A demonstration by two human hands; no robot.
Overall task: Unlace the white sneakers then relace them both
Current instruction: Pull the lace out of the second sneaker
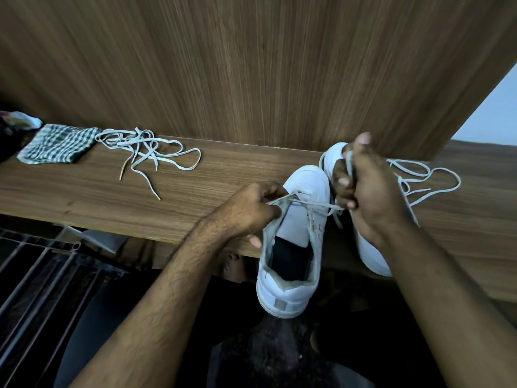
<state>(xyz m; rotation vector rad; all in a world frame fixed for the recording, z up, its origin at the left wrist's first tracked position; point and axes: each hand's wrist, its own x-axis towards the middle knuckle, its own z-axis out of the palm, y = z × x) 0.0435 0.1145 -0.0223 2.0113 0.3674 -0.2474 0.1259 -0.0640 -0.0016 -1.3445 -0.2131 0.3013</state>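
Wooden table (84, 191) backed by a wood panel (251, 65); lace (316, 204) pinched taut over the sneaker (296, 233) by fingers of both the left hand (251, 208) and right hand (369, 186).

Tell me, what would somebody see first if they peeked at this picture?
Two hands in the middle: the left hand pinches a lace across the near white sneaker, and the right hand grips the lace's other end. A second sneaker sits behind it on the wooden shelf. To the left lie a loose lace and a checked cloth.
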